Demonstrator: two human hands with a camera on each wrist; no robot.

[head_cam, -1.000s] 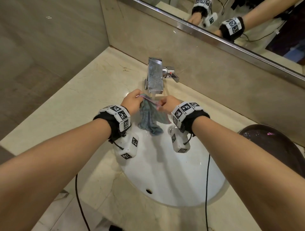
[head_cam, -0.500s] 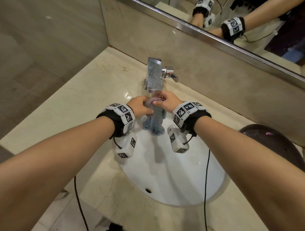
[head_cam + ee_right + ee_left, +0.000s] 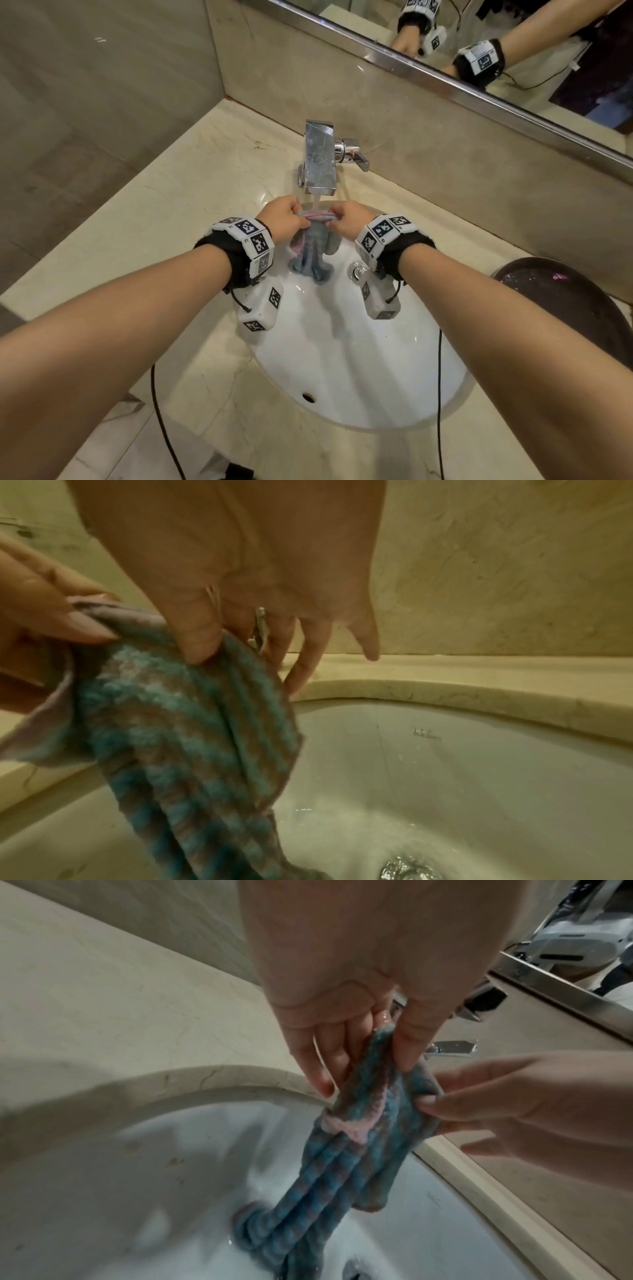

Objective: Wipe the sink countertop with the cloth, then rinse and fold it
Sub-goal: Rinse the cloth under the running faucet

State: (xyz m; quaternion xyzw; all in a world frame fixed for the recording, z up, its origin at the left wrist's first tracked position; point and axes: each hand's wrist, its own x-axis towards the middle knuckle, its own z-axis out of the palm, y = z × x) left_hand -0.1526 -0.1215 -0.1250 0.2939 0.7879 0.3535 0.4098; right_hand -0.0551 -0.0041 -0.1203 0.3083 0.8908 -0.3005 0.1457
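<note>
A blue-and-brown striped cloth (image 3: 312,251) with a pink edge hangs bunched under the running chrome faucet (image 3: 320,159), its lower end touching the white sink basin (image 3: 342,359). My left hand (image 3: 284,219) pinches the cloth's top edge from the left; my right hand (image 3: 346,219) pinches it from the right. The left wrist view shows the left hand (image 3: 363,1053) with thumb and fingers on the cloth (image 3: 359,1150). In the right wrist view the right hand (image 3: 219,637) has its thumb pressing the cloth (image 3: 192,723), and the drain (image 3: 404,869) lies below.
The beige marble countertop (image 3: 164,219) surrounds the basin, with walls at the left and back. A mirror (image 3: 513,44) runs above the backsplash. A dark round bowl (image 3: 568,301) sits at the right. The metal drain (image 3: 356,272) lies beside the cloth.
The hands came together half a second ago, bunching the cloth, then drew slightly apart again, keeping its top edge under the running water.
</note>
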